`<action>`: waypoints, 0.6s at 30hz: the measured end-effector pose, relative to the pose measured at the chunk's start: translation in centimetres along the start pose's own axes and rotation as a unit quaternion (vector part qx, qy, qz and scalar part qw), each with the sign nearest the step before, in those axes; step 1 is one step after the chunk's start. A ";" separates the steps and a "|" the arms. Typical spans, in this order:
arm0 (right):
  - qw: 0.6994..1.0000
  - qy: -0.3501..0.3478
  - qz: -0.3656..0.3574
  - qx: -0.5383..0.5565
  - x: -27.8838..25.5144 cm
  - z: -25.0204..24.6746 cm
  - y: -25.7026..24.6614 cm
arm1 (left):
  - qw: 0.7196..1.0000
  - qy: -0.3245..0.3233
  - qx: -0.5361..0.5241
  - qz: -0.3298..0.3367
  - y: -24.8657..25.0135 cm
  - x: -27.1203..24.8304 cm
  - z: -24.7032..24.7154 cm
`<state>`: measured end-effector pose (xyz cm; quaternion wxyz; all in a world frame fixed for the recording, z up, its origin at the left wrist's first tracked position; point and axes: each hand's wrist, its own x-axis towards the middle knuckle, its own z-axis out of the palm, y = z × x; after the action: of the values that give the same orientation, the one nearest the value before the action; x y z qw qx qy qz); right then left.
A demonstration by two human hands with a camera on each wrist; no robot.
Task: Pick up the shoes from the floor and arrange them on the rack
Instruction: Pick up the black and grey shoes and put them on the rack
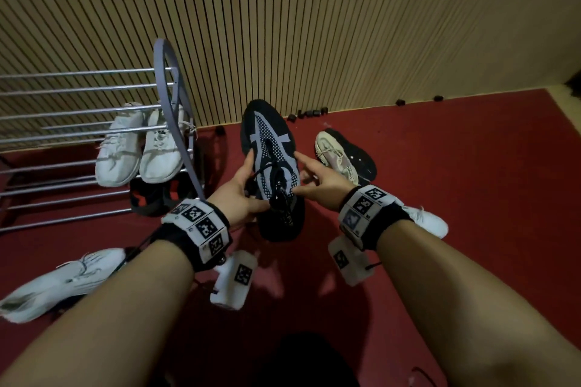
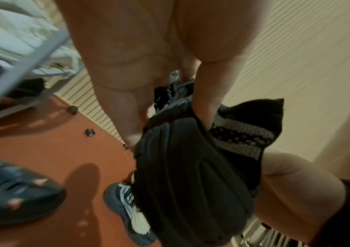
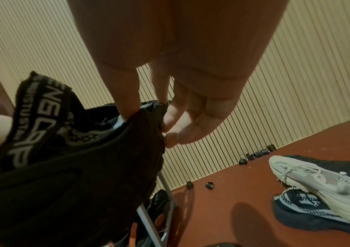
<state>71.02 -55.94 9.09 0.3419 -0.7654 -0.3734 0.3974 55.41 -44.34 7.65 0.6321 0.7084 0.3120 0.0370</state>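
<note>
Rack (image 1: 78,132) at left, white pair (image 1: 138,148) resting on bars. Black shoe (image 1: 270,160) held mid-air between rack and floor. Left hand (image 1: 239,195) grips shoe's side; right hand (image 1: 317,182) pinches collar, index extended. Risk: loose laces (image 1: 278,188) snagging rack frame; soft upper slipping from pinch.

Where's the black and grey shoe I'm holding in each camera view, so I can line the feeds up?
Head: black and grey shoe at centre, toe up, between both hands.
Left wrist: lower centre, sole facing the camera.
Right wrist: lower left, dark collar and heel.
Shared landmark: the slatted wall.
</note>
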 end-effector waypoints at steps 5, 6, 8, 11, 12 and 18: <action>0.999 0.025 0.014 0.014 2.9 -0.9 1.2 | 0.999 -0.018 0.032 0.020 0.4 3.5 -1.1; 0.999 0.031 0.017 0.007 3.5 -1.1 1.2 | 0.999 -0.024 0.032 0.023 0.4 4.2 -1.4; 0.999 0.042 0.026 -0.008 4.4 -1.4 0.9 | 0.998 -0.047 0.038 0.025 0.6 5.7 -1.7; 0.997 0.070 0.039 -0.015 5.2 -1.6 -0.2 | 0.997 -0.046 0.058 0.025 1.2 7.7 -2.8; 0.996 0.081 0.039 -0.013 5.5 -1.6 -0.7 | 0.997 -0.046 0.052 0.023 1.6 8.2 -3.3; 0.990 0.113 0.049 -0.072 7.8 -2.0 -3.5 | 0.989 -0.112 0.044 0.088 2.2 10.8 -6.5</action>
<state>74.87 -48.10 10.15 0.3057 -0.8457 -0.3216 0.2965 61.99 -33.39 7.26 0.6253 0.7599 0.1775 -0.0009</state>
